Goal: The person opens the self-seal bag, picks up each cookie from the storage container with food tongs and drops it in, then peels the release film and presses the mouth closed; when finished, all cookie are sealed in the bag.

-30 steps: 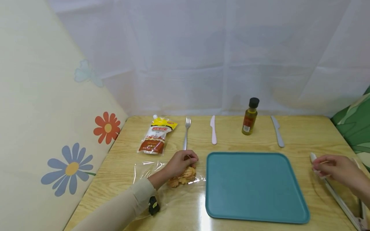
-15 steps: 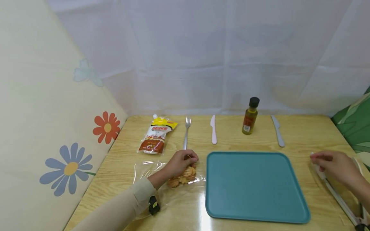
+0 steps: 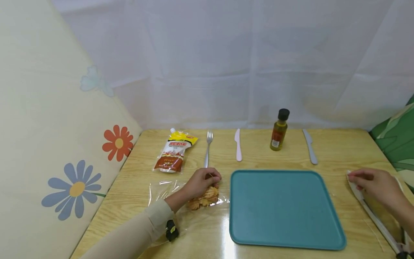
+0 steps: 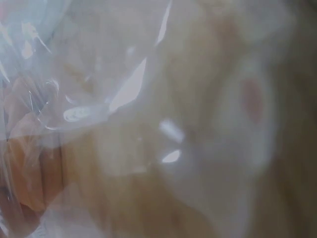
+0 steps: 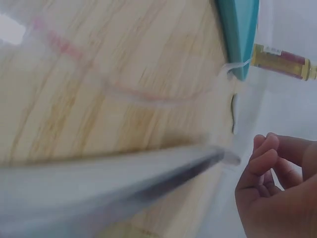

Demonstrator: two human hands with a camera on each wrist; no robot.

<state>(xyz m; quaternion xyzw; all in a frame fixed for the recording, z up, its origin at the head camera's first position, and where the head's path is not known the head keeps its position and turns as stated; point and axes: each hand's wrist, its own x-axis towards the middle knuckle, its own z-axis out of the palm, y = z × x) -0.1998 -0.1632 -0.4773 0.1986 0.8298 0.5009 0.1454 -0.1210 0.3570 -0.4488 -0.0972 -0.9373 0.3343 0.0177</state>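
In the head view, my left hand [image 3: 201, 182] lies over a clear plastic bag [image 3: 163, 189], its bent fingers gripping the plastic above ridged golden cookies [image 3: 207, 198]. Clear film and the cookies [image 4: 27, 173] blur the left wrist view, so that hand does not show there. At the right, my right hand [image 3: 378, 187] hovers over a pair of tongs [image 3: 378, 224], near their pale tip. The right wrist view has its fingers bent, fingertips together beside the tongs [image 5: 114, 193]. Whether anything thin is pinched there cannot be told. A faint reddish-edged clear film [image 5: 148, 96] crosses that view.
A teal tray [image 3: 284, 208] lies between my hands. Along the back are a white, yellow and brown pouch [image 3: 174, 153], a fork [image 3: 208, 147], a pink knife [image 3: 238, 145], a dark-capped bottle [image 3: 279, 133] and a grey knife [image 3: 310, 146]. A pale curtain [image 3: 200, 72] hangs behind.
My right hand has shifted slightly up and left over the tongs, and its fingers are arranged differently. The left hand keeps its place on the bag. The tray and utensils have not moved.
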